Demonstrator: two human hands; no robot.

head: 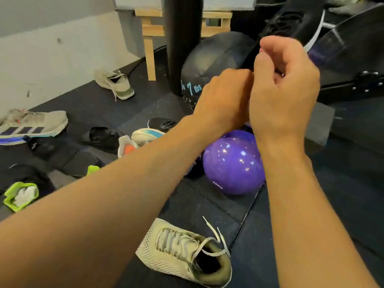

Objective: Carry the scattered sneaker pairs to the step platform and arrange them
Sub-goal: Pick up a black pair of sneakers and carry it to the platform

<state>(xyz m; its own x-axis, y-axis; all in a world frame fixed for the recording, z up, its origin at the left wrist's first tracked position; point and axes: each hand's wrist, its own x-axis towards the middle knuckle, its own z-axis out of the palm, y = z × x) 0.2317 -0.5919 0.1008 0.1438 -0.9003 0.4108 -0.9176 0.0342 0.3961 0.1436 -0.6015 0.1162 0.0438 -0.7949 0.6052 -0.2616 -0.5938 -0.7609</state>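
Head view: left hand (225,96) and right hand (284,88), both closed together on a raised black lace-up sneaker (288,23) at far right. Near them, on the dark rubber floor (207,200), lies a beige mesh sneaker (182,252). A glossy purple ball (232,165) and a dark medicine ball marked "7 lbs" (209,65) sit beneath the forearms. Left: beige striped sneaker (31,125), far beige sneaker (115,84), black upright post (182,38).

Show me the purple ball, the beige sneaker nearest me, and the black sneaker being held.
purple ball (232,163), head view, its shiny front.
beige sneaker (176,246), head view, the laced top.
black sneaker (291,19), head view, the laced upper.
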